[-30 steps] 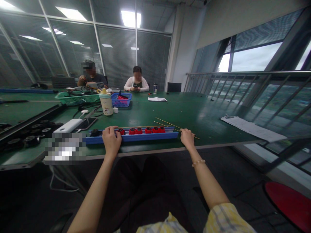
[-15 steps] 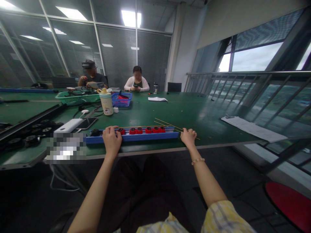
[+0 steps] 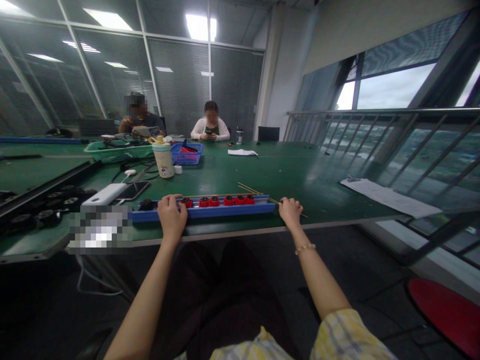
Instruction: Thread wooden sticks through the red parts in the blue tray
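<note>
The person's left hand point(image 3: 171, 216) is clasped over the near edge of a blue plastic rail point(image 3: 202, 212), fingers curled down at its left end, just beside a dark round part point(image 3: 146, 204) and the first of a row of red pieces point(image 3: 214, 201). That hand sits as it did a moment ago. The right hand point(image 3: 290, 211), a beaded bracelet point(image 3: 305, 248) on its wrist, rests just past the rail's right end with its fingers curled down over thin wooden sticks point(image 3: 258, 191). Those fingers are bunched, no longer stretched out flat as in the earliest view, but I can't tell whether they are actually gripping the sticks. The sticks lie on the green counter point(image 3: 300, 180), angled from behind the rail to under the right hand, and they sit closer to the rail than before.

Left of the rail are a white power bank point(image 3: 105, 194) and a phone point(image 3: 133, 190). Farther along stand a water bottle point(image 3: 163, 159) and a blue basket point(image 3: 186, 154). Two co-workers point(image 3: 211, 127) sit at the far end.
</note>
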The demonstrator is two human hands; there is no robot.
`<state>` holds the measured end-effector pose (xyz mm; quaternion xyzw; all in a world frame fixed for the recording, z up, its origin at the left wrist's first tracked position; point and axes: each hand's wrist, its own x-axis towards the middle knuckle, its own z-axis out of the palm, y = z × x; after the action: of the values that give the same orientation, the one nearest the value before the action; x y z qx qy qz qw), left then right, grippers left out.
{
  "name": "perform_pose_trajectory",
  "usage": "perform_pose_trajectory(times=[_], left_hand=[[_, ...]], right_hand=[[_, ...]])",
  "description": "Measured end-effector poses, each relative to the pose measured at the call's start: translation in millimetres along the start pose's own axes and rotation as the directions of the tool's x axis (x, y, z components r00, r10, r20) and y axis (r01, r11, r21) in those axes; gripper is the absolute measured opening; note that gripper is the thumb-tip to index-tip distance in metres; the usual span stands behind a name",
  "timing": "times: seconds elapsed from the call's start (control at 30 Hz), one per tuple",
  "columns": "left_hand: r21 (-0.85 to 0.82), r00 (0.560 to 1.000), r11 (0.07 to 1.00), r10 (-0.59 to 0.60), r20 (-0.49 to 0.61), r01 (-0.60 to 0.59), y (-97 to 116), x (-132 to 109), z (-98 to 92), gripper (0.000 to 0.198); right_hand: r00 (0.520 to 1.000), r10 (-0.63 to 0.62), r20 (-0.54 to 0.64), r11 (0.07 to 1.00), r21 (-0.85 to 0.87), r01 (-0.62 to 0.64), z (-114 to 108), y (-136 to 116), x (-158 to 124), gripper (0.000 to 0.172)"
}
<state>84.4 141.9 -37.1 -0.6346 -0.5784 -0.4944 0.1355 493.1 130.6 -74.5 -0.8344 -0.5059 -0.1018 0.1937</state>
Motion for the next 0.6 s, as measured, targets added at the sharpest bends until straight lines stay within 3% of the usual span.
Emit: perform_pose_trajectory(times=[0.27,0.6], left_hand=[[0.006,1.000,1.000,0.016,-0.024,-0.016,-1.2,-0.1,2.0,0.030],[0.011,0.999,1.000,0.022,-0.047,-0.022,-2.1,0.1,2.6,0.028]], right_hand=[[0.985,0.148,-0.089,0.989,-0.011,-0.150,-9.1,-5.8,-10.5,0.032],[0.975,0.097,-0.198,0.994,-0.035,-0.106,-3.6,-7.1,-10.1,0.033]])
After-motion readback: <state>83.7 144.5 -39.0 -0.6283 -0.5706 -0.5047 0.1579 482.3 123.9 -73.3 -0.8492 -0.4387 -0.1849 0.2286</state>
